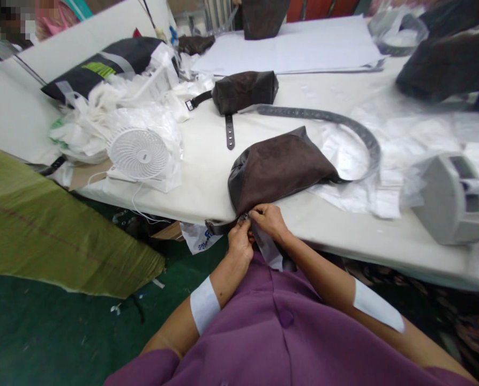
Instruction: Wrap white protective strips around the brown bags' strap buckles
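White table point(344, 241) edge carries brown suede bag point(277, 169), strap end point(219, 227) overhanging for reach; left hand point(240, 241) and right hand point(269, 221) pinch metal fitting point(244, 217), fingers clenched.

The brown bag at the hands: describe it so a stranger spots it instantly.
On the white table, find the edge nearest the person. The dark brown suede bag there has its strap end in the left hand and right hand; the similar bag beyond lies untouched.
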The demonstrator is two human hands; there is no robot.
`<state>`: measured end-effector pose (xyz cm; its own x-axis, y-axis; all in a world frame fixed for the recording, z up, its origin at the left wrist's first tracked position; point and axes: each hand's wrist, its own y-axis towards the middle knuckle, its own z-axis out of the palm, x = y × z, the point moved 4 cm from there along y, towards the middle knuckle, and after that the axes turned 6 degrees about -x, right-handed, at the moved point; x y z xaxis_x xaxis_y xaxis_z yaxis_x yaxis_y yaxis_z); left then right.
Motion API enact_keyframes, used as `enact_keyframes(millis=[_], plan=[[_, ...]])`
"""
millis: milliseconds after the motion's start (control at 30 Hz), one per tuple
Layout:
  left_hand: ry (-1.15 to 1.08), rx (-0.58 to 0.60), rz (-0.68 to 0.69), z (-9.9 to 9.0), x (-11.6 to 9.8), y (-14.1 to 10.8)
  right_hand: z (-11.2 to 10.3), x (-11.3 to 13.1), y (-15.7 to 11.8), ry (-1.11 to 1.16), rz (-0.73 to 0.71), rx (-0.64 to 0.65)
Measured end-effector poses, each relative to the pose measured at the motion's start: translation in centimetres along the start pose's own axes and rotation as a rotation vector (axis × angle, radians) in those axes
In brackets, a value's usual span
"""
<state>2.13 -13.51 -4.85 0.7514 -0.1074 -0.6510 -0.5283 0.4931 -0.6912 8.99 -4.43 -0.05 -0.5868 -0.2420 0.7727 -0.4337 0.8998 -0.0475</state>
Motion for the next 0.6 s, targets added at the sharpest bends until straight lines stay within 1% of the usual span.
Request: enact_keyframes(millis=[67,133,200,267,400,500,600], plan=[[0.022,-0.003,0.002,-0.1,0.0,0.1,-0.2,-0.5,-0.1,-0.01,0.079,0.038],[0.032,0.006,0.001,-0.1,-0.1,0.2,-0.2,-0.9,-0.1,-0.033,0.104,0.102],[0.027,0.01,0.001,-0.1,-0.1,0.3,-0.1,-1.1,-0.1,-0.038,0.085,0.135],[0.029,0.001,-0.001,-0.3,0.0,0.5,0.1,-1.2,0.1,-0.005,0.073,0.131],[0.028,-0.018,0.008,-0.5,-0.1,0.7,0.5,-0.9,0.6,0.035,0.096,0.128],[-0.013,0.014,0.022,-0.5,-0.1,0.6,0.4,-0.2,1.0,-0.023,0.07,0.129],[-0.026,0.059,0.026,-0.5,0.0,0.5,0.3,0.5,1.4,-0.127,-0.001,0.143]])
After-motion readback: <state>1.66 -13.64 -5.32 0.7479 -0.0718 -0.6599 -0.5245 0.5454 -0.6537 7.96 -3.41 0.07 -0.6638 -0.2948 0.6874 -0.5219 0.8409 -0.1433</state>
